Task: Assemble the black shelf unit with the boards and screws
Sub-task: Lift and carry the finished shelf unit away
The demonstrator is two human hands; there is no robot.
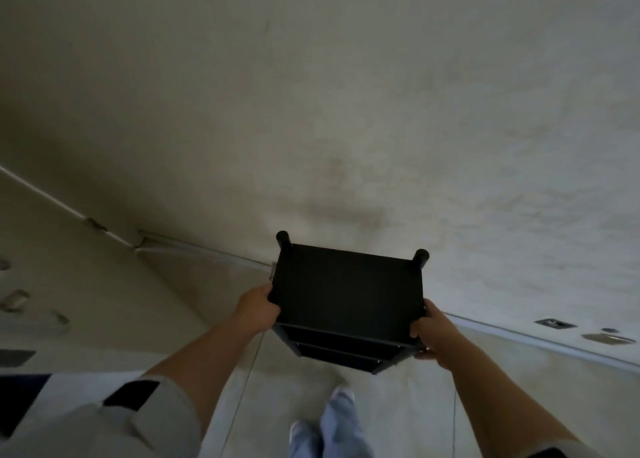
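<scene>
We are gripping the black shelf unit [348, 301] with left hand [255, 307] and right hand [433, 336], fingers curled around its side edges, seemingly off the floor [398, 419].

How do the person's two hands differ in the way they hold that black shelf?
The left hand grips the black shelf unit higher, at the top board's left edge; the right hand sits lower, at the near right corner. The left forearm ends in a pale sleeve; the right forearm shows mostly bare. Both hands curl round the unit, at opposite sides.
</scene>
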